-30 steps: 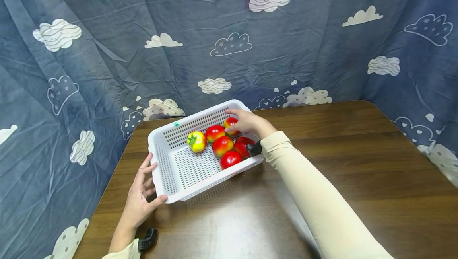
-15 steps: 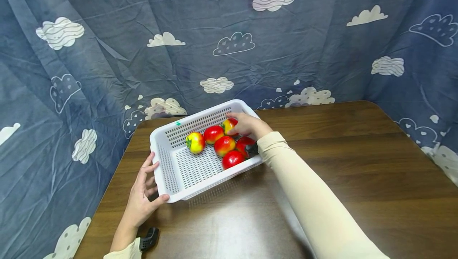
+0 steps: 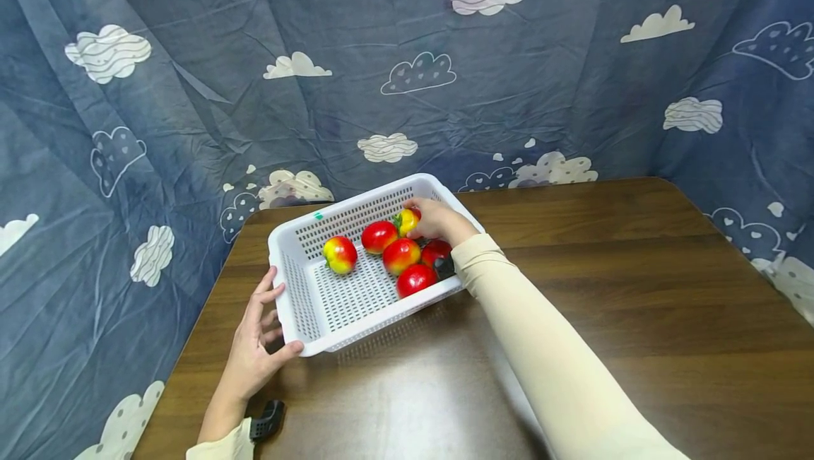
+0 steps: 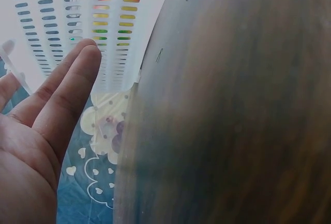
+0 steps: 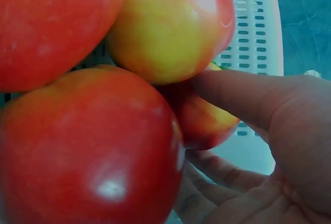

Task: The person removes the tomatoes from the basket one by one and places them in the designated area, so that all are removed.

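Note:
A white perforated plastic basket [image 3: 364, 326] sits at an angle on the table. Several glossy red-and-yellow tomatoes lie inside it, mostly bunched toward the right end. My right hand [image 3: 437, 220] reaches in over the right side and grips the far-right tomato [image 3: 407, 222] between thumb and fingers; in the right wrist view this tomato [image 5: 212, 120] is partly behind two others. One tomato [image 3: 340, 255] lies apart on the left. Against the basket's left end rests my left hand [image 3: 251, 354], its fingers spread; the left wrist view shows two straight fingers [image 4: 72, 84] against the outer wall.
A brown wooden table [image 3: 604, 290] extends to the right and front of the basket. Behind and on both sides hangs a blue cloth [image 3: 318, 128] with cloud prints. A black strap device [image 3: 267, 421] is on the left wrist.
My right fingers have lowered and closed round the far-right tomato, which has turned so its green stem end shows. The lone tomato has rolled slightly left. My left hand stays at the basket.

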`<state>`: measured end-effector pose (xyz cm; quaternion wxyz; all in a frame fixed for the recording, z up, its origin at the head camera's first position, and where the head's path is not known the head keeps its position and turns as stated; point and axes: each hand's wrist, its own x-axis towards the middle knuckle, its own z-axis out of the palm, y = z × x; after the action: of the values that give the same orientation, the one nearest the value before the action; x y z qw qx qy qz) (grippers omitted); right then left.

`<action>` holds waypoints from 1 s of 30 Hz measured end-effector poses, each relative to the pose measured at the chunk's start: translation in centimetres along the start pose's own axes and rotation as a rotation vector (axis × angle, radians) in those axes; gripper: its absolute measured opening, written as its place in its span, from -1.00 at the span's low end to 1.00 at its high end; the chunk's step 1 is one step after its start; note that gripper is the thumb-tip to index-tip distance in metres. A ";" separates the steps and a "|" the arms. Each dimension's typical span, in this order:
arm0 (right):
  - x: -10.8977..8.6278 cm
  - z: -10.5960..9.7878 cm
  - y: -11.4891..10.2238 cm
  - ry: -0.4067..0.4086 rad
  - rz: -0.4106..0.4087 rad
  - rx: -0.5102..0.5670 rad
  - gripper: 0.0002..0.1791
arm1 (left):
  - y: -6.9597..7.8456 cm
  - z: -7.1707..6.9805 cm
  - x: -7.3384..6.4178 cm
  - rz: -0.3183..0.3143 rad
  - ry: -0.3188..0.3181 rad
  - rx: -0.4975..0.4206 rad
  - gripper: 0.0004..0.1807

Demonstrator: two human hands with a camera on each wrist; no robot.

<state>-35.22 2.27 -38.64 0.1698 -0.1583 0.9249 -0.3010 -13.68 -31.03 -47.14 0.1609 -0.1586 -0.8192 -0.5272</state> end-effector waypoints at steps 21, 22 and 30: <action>-0.6 -0.2 -0.1 0.032 0.002 0.067 -0.29 | 0.1 0.0 0.1 -0.005 -0.006 -0.003 0.03; -0.7 -0.3 -0.1 0.030 0.004 0.078 -0.29 | 0.1 0.0 0.1 -0.005 -0.006 -0.004 0.02; -1.3 -1.1 -0.3 0.029 0.015 0.106 -0.32 | 0.3 0.0 0.0 -0.012 -0.006 0.021 0.03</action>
<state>-34.48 3.11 -37.32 0.1666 -0.1377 0.9112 -0.3508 -13.55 -30.92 -46.93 0.1572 -0.1536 -0.8260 -0.5190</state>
